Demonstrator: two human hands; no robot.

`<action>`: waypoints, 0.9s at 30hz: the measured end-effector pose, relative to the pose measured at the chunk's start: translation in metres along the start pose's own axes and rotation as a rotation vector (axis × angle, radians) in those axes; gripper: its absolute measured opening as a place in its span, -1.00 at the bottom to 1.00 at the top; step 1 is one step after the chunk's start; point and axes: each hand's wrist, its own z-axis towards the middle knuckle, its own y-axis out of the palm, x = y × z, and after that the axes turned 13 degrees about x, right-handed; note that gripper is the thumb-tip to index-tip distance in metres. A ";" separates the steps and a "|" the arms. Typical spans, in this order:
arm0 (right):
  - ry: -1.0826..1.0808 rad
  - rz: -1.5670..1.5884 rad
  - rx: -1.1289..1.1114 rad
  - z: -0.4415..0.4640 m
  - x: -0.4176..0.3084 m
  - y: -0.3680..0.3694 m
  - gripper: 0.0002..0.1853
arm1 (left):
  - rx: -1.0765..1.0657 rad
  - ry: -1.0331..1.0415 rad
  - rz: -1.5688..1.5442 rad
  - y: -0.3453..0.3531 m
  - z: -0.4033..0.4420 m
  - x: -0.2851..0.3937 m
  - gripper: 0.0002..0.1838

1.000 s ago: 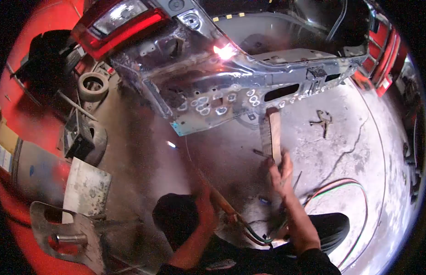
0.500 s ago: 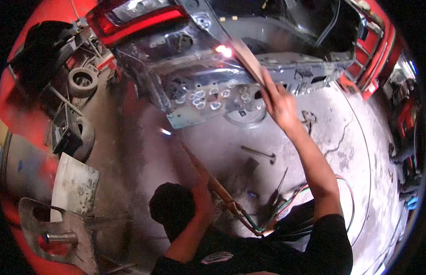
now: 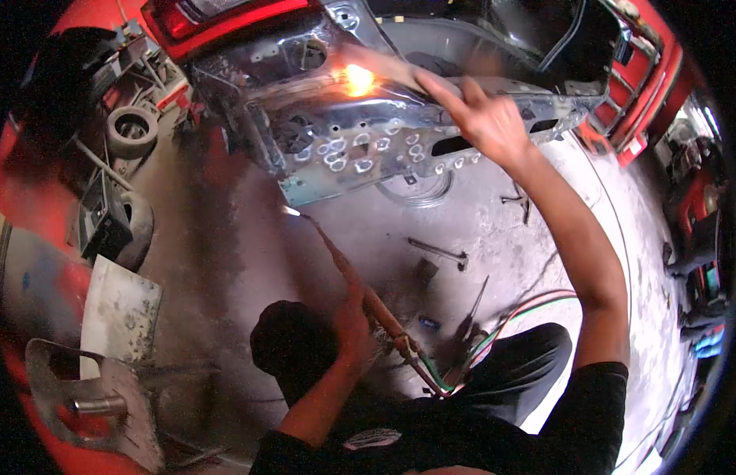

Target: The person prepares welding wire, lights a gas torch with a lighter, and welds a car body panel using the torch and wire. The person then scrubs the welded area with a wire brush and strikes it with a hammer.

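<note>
My left hand (image 3: 350, 323) is closed around the handle of a gas torch (image 3: 385, 318). A small bright flame (image 3: 291, 211) burns at the torch's tip, just below the panel's lower left corner. In my right hand (image 3: 498, 127) is a long, flat tan bar (image 3: 391, 70), blurred by motion. It lies across the bare metal rear panel (image 3: 399, 131) of a car. Beside the bar's far end a spot on the metal glows orange (image 3: 358, 80). Several round bare-metal marks dot the panel below that spot.
Green and red hoses (image 3: 494, 332) run from the torch over the floor. A hammer (image 3: 439, 252) lies below the panel. On the left are a tyre (image 3: 133, 131), a black box (image 3: 106, 220) and a white panel piece (image 3: 121, 310). A red tail light (image 3: 233, 28) sits above the panel.
My right hand has moved slightly up and right, and the bar lies flatter. The glowing spot is now lower left in view, larger and more orange. My left hand still holds the lit torch.
</note>
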 end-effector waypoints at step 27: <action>0.339 0.278 0.162 -0.088 -0.023 0.025 -0.27 | 0.026 -0.044 -0.099 -0.023 0.016 0.000 -0.51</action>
